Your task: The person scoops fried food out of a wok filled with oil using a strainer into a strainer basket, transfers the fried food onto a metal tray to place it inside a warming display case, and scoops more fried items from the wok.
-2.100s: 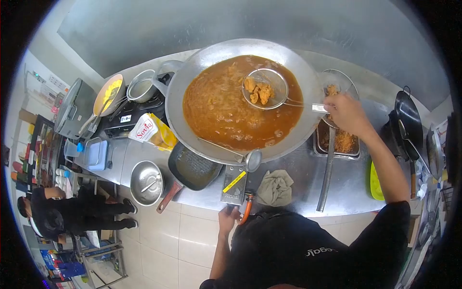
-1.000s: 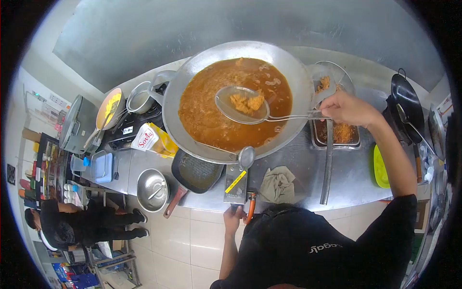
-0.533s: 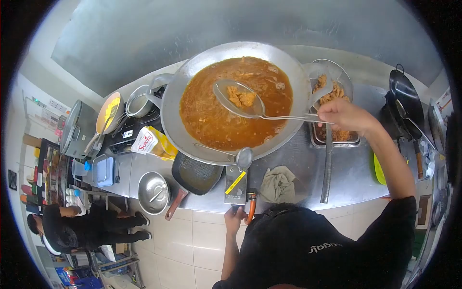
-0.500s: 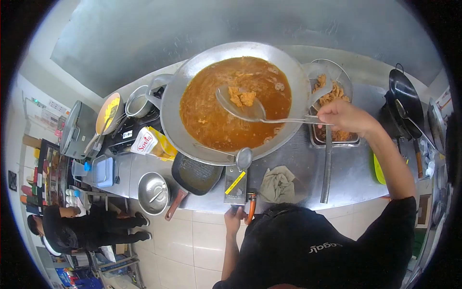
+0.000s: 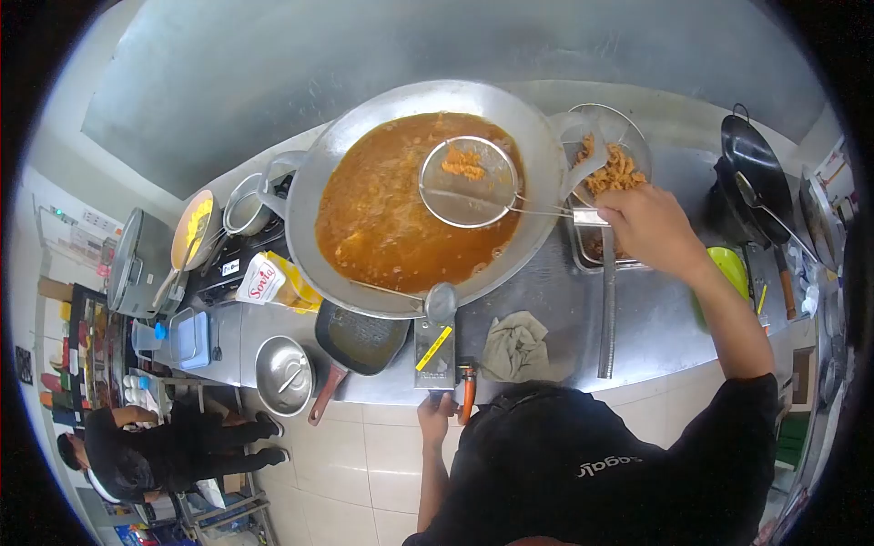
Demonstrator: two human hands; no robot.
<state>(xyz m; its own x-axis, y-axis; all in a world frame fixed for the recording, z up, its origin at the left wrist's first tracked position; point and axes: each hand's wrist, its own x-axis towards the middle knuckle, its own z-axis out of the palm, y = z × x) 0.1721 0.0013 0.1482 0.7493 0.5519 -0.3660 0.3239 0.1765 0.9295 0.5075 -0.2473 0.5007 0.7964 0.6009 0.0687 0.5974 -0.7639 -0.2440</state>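
Note:
My right hand is closed round the handle of a mesh strainer. A few orange-brown fried pieces lie in the strainer, over the brown oil in a large metal wok. My left hand has its fingers closed on the stove knob, below the panel with a yellow strip. Right of the wok, a wire basket holds more fried pieces, above a metal tray.
A square pan, steel bowl, oil pouch and cloth are near the front edge. A small ladle rests at the wok's rim. Black woks stand right. A person in black stands at lower left.
The strainer has turned so its round mesh faces the camera, and the pieces in it have shifted. The view has moved slightly. My left hand stays at the knob.

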